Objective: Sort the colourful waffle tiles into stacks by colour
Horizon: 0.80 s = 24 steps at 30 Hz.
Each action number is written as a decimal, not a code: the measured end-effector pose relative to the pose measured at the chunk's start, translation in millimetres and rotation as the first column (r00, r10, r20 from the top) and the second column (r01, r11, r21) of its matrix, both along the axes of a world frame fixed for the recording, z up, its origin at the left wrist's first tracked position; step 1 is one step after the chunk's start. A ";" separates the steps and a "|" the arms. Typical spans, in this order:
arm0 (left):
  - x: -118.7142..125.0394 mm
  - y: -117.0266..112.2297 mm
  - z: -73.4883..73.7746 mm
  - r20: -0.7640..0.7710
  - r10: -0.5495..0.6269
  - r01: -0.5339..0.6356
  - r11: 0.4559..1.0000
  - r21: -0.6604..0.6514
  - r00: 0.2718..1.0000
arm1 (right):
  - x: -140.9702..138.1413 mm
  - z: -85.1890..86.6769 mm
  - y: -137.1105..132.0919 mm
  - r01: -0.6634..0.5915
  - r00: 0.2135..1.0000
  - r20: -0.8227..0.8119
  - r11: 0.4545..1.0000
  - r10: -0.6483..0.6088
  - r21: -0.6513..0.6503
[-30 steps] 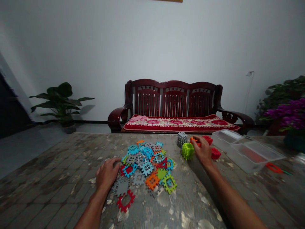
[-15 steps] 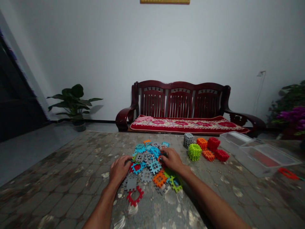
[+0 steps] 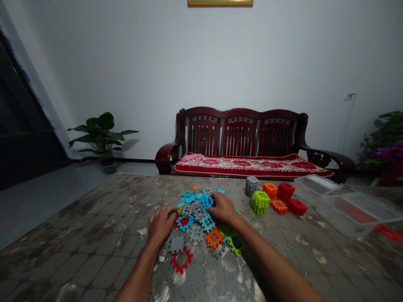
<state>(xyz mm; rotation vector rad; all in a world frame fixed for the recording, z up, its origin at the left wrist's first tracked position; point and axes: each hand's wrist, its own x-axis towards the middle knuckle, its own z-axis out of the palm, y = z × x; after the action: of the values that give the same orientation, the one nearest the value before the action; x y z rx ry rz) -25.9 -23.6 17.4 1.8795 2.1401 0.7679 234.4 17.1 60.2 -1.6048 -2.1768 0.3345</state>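
Note:
A loose pile of toothed plastic building tiles in blue, grey, orange, green and red lies in front of me on the table. At its left edge rests my left hand, thumb and forefinger apart and holding nothing that I can see. My right hand is at the upper right of the pile, its thumb and fingers closed around the edge of a blue tile. Between the hands lie grey tiles. Nearer to me are an orange tile and a red ring-shaped tile.
Right of the pile stand a grey stack, a lime green stack, orange stacks and red stacks. Farther right are clear plastic boxes and a red-orange loop. A wooden bench stands behind the patterned table.
The view has shifted slightly, moving everything a little to the right. My right hand's fingers have closed in at the blue tile. My left hand stays by the pile's left edge.

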 end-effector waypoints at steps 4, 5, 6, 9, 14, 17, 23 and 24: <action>1.1 -1.0 1.9 -0.006 0.006 -0.006 1.000 0.005 1.000 | 8.3 -1.0 -3.9 0.043 0.997 -0.067 0.995 -0.049 -0.088; 1.3 -1.2 2.2 -0.008 0.008 -0.008 1.000 0.001 1.000 | 11.0 -1.0 -5.5 0.041 0.994 -0.095 0.993 -0.051 -0.110; 1.4 -1.2 2.1 -0.010 0.009 -0.009 1.000 -0.002 1.000 | 14.0 -1.2 -7.0 0.034 0.990 -0.128 0.991 -0.051 -0.130; 1.0 -0.7 0.2 -0.008 -0.012 0.012 1.000 0.002 1.000 | 24.5 -4.1 -10.3 -0.005 0.977 -0.212 0.985 -0.033 -0.173; -1.8 2.0 -6.7 0.010 -0.067 0.066 0.997 0.045 0.998 | 43.2 -14.7 -5.9 0.025 0.972 -0.229 0.989 -0.059 -0.147; -2.5 3.0 -8.7 0.032 -0.092 0.089 0.994 0.069 0.995 | 49.0 -17.8 -0.7 0.099 0.960 -0.251 0.990 -0.123 -0.104; -0.1 1.4 -6.1 0.068 -0.157 0.150 0.984 0.098 0.985 | 33.1 -13.2 -7.5 0.036 0.972 -0.234 0.992 -0.007 0.118; -0.1 1.2 -5.7 0.074 -0.160 0.153 0.984 0.094 0.984 | 27.3 -12.1 -11.7 -0.009 0.975 -0.219 0.989 0.041 0.146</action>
<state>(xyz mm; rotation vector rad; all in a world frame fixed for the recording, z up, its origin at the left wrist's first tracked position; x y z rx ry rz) -26.0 -22.4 11.7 1.9947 1.9125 0.9010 261.8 5.4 48.1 -1.3921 -2.0049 0.3379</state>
